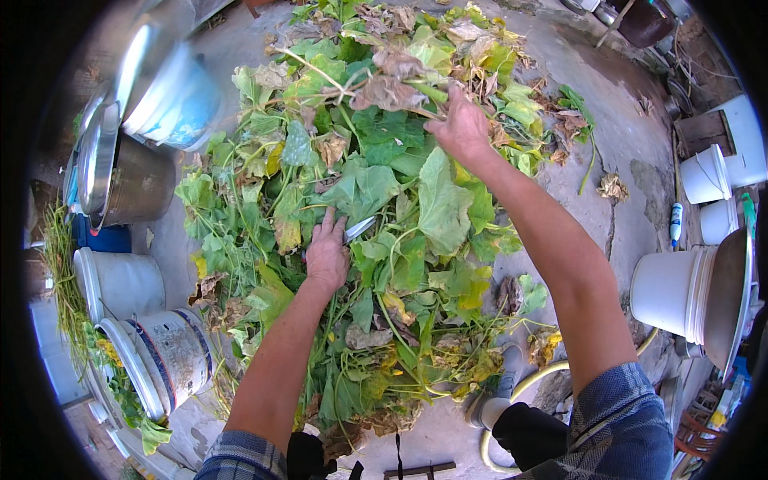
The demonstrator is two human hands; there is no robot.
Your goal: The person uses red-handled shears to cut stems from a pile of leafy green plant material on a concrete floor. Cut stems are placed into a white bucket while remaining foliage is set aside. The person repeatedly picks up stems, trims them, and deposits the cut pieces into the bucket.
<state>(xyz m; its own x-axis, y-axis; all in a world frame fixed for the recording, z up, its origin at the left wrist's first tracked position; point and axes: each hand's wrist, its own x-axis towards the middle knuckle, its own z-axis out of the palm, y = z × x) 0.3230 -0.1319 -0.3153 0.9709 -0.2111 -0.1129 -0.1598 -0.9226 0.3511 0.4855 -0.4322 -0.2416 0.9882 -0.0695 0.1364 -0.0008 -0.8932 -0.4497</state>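
Observation:
A broad heap of cut leafy vines (444, 204), with large green, yellowing and dried brown leaves, lies on the concrete floor before me. My left hand (327, 255) is in the middle of the heap, around a pair of scissors. Their metal blades (360, 228) point to the upper right among the leaves, while the handles are mostly hidden under my palm. Farther out, my right hand (465, 123) pinches a thick green vine stem (429, 91). Withered brown leaves (390, 93) hang along that stem, to the left of my fingers.
Lidded buckets (123, 282) and a large metal pot (141, 180) line the left side. On the right are white buckets (666, 291), a wide metal basin (727, 300) and a blue-and-white bottle (676, 222). A yellowish hose (540, 372) curves past my shoe (476, 411).

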